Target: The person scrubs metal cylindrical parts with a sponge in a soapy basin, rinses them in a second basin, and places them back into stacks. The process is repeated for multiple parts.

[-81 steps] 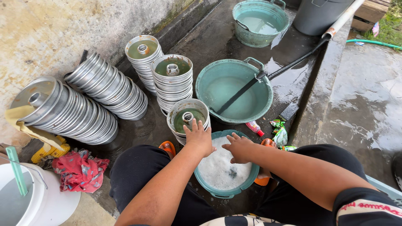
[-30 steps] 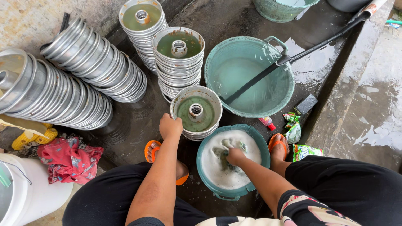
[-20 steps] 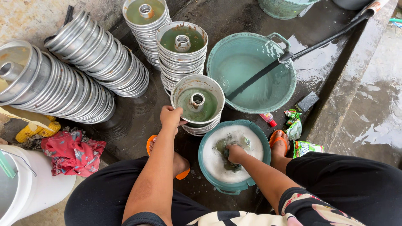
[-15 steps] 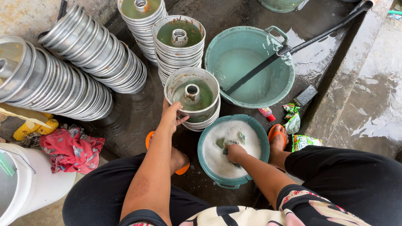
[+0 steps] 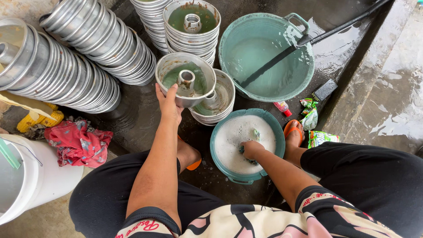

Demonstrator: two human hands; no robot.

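Greenish water sat in the ring pan [image 5: 187,79] that the left hand [image 5: 168,102] gripped by its seven o'clock rim, tilted above the stack [image 5: 216,103]. The right hand [image 5: 252,149] was clenched on a sponge [image 5: 256,134] in the soapy basin [image 5: 246,145]. Held one-handed by a wet edge, the pan could likely slip and spill.
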